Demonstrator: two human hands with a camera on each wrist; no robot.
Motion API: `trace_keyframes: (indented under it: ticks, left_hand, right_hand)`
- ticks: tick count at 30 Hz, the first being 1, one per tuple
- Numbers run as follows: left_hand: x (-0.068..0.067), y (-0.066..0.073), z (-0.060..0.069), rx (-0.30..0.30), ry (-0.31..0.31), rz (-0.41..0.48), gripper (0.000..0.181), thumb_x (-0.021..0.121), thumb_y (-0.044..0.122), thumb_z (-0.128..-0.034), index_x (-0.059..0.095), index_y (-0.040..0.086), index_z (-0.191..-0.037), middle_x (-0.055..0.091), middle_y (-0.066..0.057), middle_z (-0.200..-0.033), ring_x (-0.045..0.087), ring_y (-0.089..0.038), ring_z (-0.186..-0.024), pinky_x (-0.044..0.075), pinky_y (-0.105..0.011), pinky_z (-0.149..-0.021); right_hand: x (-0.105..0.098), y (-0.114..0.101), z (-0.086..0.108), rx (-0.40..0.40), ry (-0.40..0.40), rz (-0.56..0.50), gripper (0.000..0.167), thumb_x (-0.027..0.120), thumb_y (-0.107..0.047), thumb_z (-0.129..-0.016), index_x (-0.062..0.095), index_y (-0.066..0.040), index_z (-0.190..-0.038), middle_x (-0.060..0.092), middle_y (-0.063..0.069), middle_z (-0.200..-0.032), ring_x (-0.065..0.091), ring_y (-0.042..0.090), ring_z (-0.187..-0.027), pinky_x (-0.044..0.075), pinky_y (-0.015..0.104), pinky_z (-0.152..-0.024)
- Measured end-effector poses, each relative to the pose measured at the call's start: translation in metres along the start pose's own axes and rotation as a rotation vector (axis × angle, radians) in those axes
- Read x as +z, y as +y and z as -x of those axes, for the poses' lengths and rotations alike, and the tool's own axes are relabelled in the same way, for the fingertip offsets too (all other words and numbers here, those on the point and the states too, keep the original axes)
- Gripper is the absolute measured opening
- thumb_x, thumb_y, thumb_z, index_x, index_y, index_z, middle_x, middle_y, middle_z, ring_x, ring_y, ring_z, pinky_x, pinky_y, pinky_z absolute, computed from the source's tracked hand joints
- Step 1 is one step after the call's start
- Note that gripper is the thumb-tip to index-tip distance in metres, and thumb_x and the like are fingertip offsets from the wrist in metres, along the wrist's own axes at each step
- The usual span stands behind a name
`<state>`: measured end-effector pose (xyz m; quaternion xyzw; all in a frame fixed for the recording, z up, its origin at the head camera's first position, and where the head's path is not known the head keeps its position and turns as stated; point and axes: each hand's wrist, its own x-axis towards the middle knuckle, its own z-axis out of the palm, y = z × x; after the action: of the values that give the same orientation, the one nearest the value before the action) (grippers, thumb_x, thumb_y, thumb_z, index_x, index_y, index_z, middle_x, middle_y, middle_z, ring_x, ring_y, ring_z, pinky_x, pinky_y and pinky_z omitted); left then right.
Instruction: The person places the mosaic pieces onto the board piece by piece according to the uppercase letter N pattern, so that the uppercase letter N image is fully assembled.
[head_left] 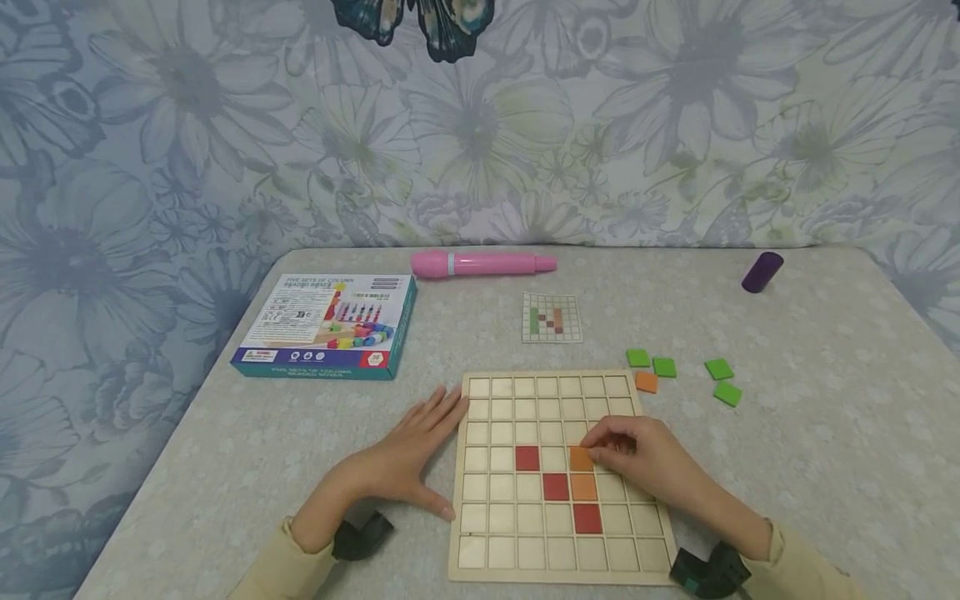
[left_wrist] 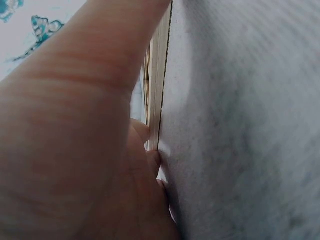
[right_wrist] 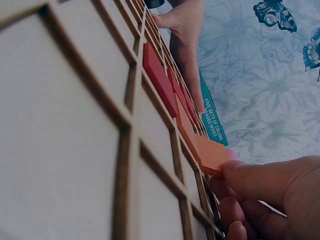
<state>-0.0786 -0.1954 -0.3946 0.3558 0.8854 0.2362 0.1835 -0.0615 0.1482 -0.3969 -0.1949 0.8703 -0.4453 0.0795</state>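
Observation:
A wooden grid board (head_left: 501,518) lies flat on the table, with three red tiles (head_left: 555,487) set diagonally in its cells. My left hand (head_left: 405,458) rests along the board's left edge, fingers stretched out and thumb spread, touching the rim. Between thumb and fingertips my right hand (head_left: 648,458) pinches an orange tile (right_wrist: 212,156), tilted in the right wrist view. That tile is at a cell beside a second orange tile (head_left: 583,487), which sits in the board just above the lowest red one. The left wrist view shows mostly palm, thumb and the board's side.
Several loose green tiles (head_left: 718,368) and one orange tile (head_left: 646,382) lie beyond the board's right corner. A small pattern card (head_left: 552,333) is behind the board. Farther out are a teal box (head_left: 322,329), a pink marker (head_left: 487,265) and a purple cylinder (head_left: 762,272).

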Motion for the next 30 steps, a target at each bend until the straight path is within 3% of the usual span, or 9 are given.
trace_keyframes:
  ticks: [6,22,30]
  left_hand:
    - [-0.0017,0.0012,0.0015,0.003,0.007,0.009,0.124,0.077,0.058,-0.0645,0.005,0.003,-0.15,-0.001,-0.014,-0.155,-0.008,-0.033,-0.138,0.003,-0.055,-0.106]
    - [-0.0021,0.001,0.0017,-0.004,-0.01,-0.004,0.126,0.076,0.06,-0.0637,0.004,0.005,-0.15,-0.003,-0.012,-0.155,-0.011,-0.029,-0.138,0.001,-0.052,-0.108]
    - [-0.002,0.0014,0.001,0.001,-0.007,-0.004,0.126,0.076,0.061,-0.0634,0.003,0.005,-0.15,-0.004,-0.013,-0.155,-0.01,-0.03,-0.138,0.0,-0.051,-0.108]
  right_hand:
    - [0.0014,0.0018,-0.001,-0.026,0.003,0.01,0.012,0.072,-0.011,-0.082,0.07,-0.022,-0.087,0.058,-0.012,-0.075,0.051,0.008,-0.064,0.044,0.024,-0.055]
    - [0.0006,0.0034,0.0001,-0.101,0.028,0.039,0.014,0.07,-0.006,-0.083,0.072,-0.019,-0.089,0.064,-0.008,-0.083,0.051,0.006,-0.068,0.045,0.024,-0.059]
    - [-0.0003,0.0031,-0.0004,-0.11,0.026,0.051,0.017,0.07,-0.004,-0.082,0.073,-0.018,-0.092,0.064,-0.012,-0.087,0.055,0.006,-0.075,0.048,0.025,-0.065]
